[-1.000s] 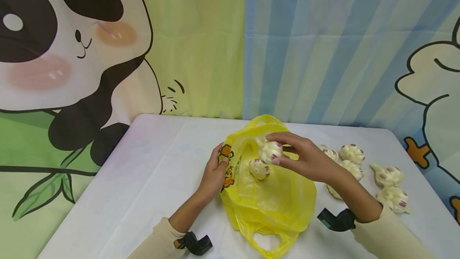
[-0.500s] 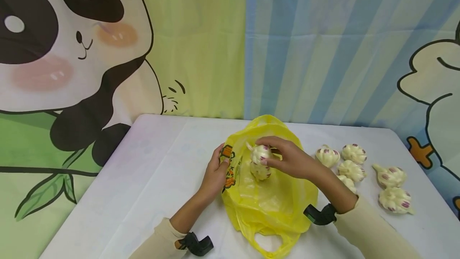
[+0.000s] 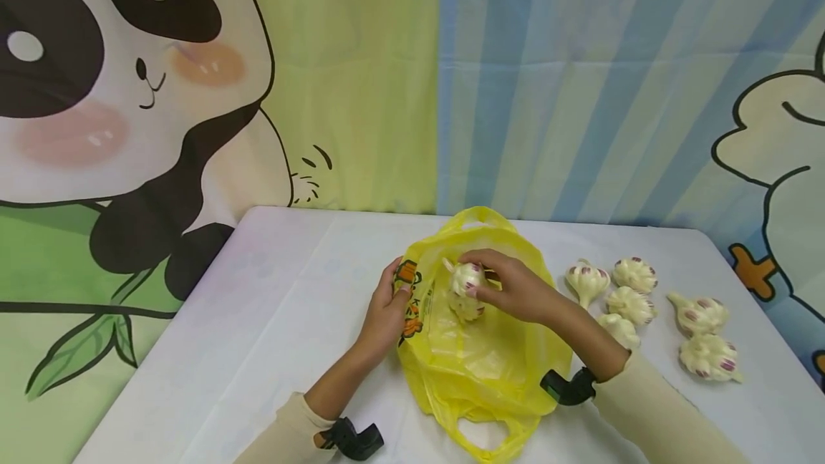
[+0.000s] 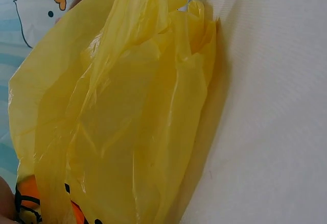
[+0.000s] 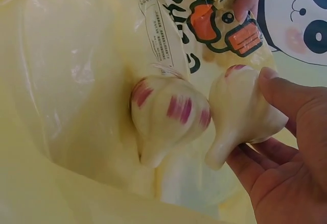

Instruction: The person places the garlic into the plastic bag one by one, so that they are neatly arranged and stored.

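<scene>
A yellow plastic bag (image 3: 503, 349) with printed orange figures lies spread on the table, its mouth facing up. My left hand (image 3: 385, 313) grips the bag's left edge, thumb on the printed side. Inside the mouth, my right hand (image 3: 518, 291) holds a white garlic bulb (image 5: 245, 106) with purple marks, between thumb and fingers. Beside it in the bag lies a second garlic bulb (image 5: 171, 114); the right wrist view shows the two bulbs close together. In the left wrist view the bag's outer side (image 4: 117, 106) hides most of the left hand.
On the white table (image 3: 296, 306), right of the bag, lie several more garlic bulbs (image 3: 630, 305). Two of them form a separate pair (image 3: 709, 356) farther right. A printed curtain (image 3: 361, 92) hangs behind the table's back edge.
My right hand has moved left and down with its garlic bulb, deeper into the bag mouth, over the bulb lying there. My left hand stays on the bag's edge.
</scene>
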### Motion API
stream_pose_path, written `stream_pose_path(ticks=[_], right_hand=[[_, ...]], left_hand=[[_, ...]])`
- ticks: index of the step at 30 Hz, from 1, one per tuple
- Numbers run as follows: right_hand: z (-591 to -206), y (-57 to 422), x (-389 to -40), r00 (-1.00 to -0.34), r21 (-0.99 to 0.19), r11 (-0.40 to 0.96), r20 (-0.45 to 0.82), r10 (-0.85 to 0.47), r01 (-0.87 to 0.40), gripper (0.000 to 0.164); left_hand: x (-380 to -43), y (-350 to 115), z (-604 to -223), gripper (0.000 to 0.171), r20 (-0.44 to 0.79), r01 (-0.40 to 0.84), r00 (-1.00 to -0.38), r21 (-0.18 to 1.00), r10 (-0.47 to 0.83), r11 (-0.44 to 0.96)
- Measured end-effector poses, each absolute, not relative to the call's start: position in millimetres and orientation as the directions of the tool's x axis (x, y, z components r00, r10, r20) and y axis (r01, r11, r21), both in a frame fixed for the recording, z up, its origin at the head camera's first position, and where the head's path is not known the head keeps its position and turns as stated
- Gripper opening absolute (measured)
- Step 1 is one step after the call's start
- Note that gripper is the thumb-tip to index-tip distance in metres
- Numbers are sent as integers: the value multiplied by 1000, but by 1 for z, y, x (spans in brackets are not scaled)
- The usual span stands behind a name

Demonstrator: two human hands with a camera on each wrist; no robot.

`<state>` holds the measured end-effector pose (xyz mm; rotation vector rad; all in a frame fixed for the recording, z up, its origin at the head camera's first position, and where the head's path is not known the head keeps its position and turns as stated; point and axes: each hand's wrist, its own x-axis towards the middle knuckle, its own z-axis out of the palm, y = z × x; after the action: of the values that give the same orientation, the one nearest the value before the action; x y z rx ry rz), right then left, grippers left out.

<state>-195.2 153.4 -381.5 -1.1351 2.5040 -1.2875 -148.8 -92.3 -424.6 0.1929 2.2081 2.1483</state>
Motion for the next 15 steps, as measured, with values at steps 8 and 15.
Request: stream_pose_path(ticks=[8, 15], right_hand=[[-391, 147, -192, -682, -756, 293, 263, -683, -585, 45], [-389, 148, -191, -705, -759, 337, 218, -674, -557, 59]], left_hand=[[-149, -92, -423, 48, 45, 51, -992, 998, 119, 45], [-149, -91, -423, 48, 47, 52, -992, 998, 115, 40]])
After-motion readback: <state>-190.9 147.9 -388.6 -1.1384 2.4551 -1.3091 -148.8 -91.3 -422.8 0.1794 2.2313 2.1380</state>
